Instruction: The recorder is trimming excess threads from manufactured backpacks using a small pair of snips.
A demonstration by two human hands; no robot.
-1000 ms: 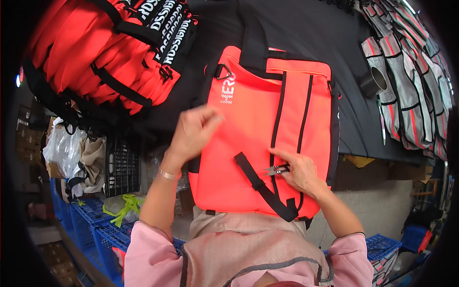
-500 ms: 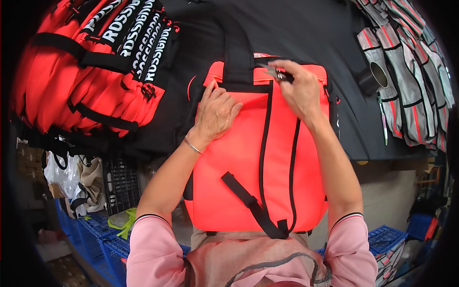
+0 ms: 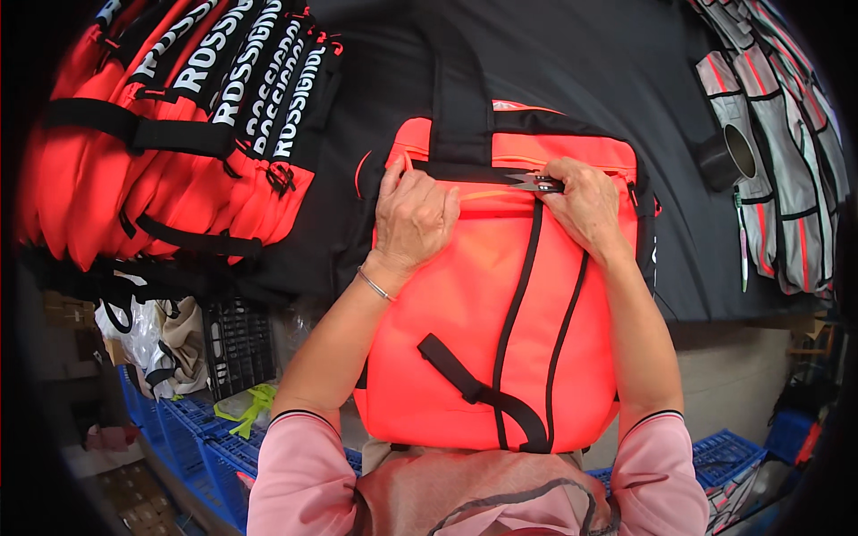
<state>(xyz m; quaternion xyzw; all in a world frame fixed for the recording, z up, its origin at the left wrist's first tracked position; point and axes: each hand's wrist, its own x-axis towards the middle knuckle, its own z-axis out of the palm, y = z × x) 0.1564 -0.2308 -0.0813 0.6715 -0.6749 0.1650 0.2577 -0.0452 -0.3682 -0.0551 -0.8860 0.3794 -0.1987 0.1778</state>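
Observation:
A bright red-orange bag (image 3: 438, 313) with black trim lies in front of me, its lower end against my body. A wide black strap (image 3: 460, 98) runs up from its top, and a black webbing strap (image 3: 487, 393) hangs loose over its lower part. My left hand (image 3: 413, 214) is closed on the bag's fabric near the upper left, thumb and fingers pinching its edge. In my right hand (image 3: 585, 207) are small thread snips (image 3: 542, 183), blades pointing left along the black band near the top. Whether the blades touch a thread is too small to tell.
Red bags (image 3: 170, 196) are piled on the black-covered table (image 3: 572, 62) at the left. To the right lie grey pieces with red stripes (image 3: 769, 170), a dark open cylinder (image 3: 728, 158) and a toothbrush-like stick (image 3: 742, 241). Blue crates (image 3: 183, 429) stand below.
My right hand has come down with the snips from the bag's top edge to the black band. My left hand keeps its pinch. The bag sits slightly farther right in view.

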